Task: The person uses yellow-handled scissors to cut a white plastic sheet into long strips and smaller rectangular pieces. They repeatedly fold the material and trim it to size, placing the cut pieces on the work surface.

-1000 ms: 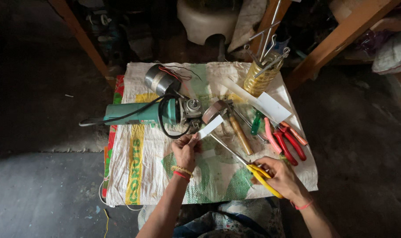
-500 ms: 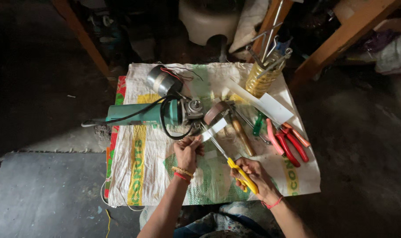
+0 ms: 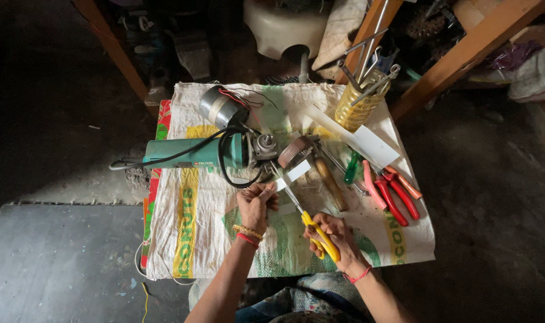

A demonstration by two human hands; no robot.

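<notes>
My left hand pinches the near end of a small white strip that sticks up and to the right. My right hand grips yellow-handled scissors, whose long blades point up-left toward the strip. Both hands hover over a printed woven sack spread on the floor. Just beyond the left hand lies a green angle grinder with a black cord looped around its head.
On the sack lie a round metal motor part, a wood-handled hammer, red and pink pliers, a green-handled screwdriver, a long white strip and a yellow jar of tools. Wooden legs stand behind.
My right hand with the scissors has moved left and closer to the left hand; the blades now reach the white strip. The left hand has barely moved.
</notes>
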